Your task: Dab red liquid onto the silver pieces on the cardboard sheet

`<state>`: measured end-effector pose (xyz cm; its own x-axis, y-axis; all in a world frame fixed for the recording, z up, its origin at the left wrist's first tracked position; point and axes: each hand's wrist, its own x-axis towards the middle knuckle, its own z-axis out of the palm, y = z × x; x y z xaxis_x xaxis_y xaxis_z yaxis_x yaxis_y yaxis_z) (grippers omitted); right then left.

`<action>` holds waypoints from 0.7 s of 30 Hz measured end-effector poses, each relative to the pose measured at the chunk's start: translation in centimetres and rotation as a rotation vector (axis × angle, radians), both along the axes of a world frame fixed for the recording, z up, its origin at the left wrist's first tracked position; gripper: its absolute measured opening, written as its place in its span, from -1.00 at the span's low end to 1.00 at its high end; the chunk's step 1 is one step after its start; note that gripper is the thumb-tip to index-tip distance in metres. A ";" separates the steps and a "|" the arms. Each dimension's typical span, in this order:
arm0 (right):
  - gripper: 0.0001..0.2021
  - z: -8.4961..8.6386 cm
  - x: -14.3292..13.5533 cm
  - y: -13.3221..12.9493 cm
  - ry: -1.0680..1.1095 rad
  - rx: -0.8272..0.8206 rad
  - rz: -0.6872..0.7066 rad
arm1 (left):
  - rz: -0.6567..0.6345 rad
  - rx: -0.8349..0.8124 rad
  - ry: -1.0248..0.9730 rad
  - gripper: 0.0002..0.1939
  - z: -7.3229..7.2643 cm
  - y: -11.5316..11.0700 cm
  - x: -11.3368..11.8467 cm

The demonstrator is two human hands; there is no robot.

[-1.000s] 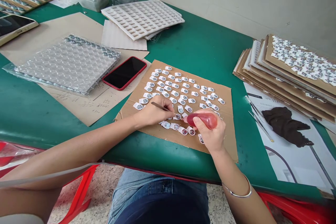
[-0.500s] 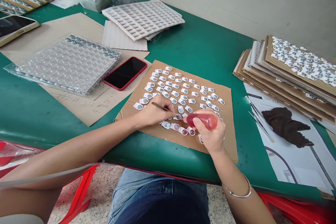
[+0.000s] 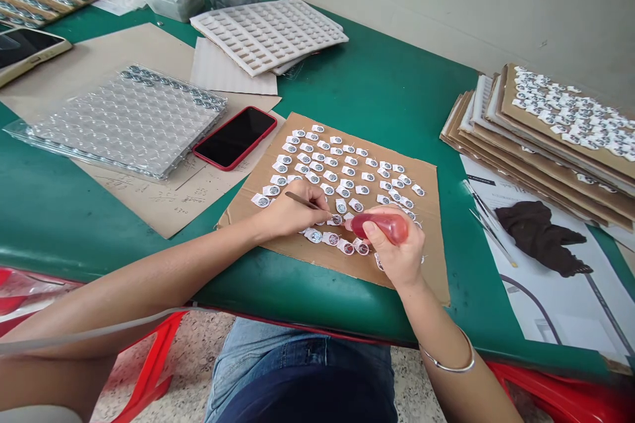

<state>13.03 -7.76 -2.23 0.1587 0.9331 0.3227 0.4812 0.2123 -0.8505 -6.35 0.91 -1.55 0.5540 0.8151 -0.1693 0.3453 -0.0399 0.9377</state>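
A brown cardboard sheet (image 3: 307, 258) lies on the table, bearing rows of small round discs on white paper tabs. My left hand (image 3: 294, 213) is closed on tweezers (image 3: 299, 199), whose tip reaches one disc (image 3: 336, 219) near the sheet's middle. From the other side, my right hand (image 3: 404, 254) grips a squeeze bottle (image 3: 383, 228) of red liquid, tilted almost level. Its nozzle points left, close beside that same disc; whether it touches I cannot tell. A few discs nearest me look reddish, while others look silvery. My right hand hides some tabs at the sheet's right.
A red-cased phone (image 3: 235, 137) and a clear plastic tray (image 3: 124, 122) lie to the left. White foam trays (image 3: 272, 33) sit behind. At right are stacked cardboard sheets (image 3: 546, 152), another pair of tweezers (image 3: 489, 225) and a dark cloth (image 3: 543, 236) on printed paper.
The whole view has shifted very slightly. Both hands, the tweezers and the bottle keep almost the same places over the same disc.
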 end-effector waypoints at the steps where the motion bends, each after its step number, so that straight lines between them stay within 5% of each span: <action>1: -0.86 0.0 0.0 0.0 -0.006 0.004 -0.001 | 0.002 0.000 0.000 -0.91 0.0 0.0 0.0; 8: -0.87 0.1 0.1 -0.1 -0.006 0.025 -0.032 | 0.001 -0.018 0.006 -0.92 0.1 0.1 0.0; 12: -0.81 0.2 0.6 0.2 0.284 -0.005 -0.127 | 0.006 0.030 0.003 -0.92 0.2 -0.3 0.0; 16: -0.75 1.5 1.7 1.0 0.593 -0.012 -0.162 | 0.044 0.097 -0.062 -0.90 0.7 -0.7 -0.1; 21: -0.61 4.1 3.8 2.3 0.670 0.002 -0.180 | 0.183 0.113 -0.047 -0.86 2.2 -0.3 -0.2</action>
<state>16.84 -5.48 1.87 0.4762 0.8733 0.1028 -0.1195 0.1801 -0.9764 -6.56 0.56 0.61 0.3998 0.9153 -0.0492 0.3128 -0.0858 0.9459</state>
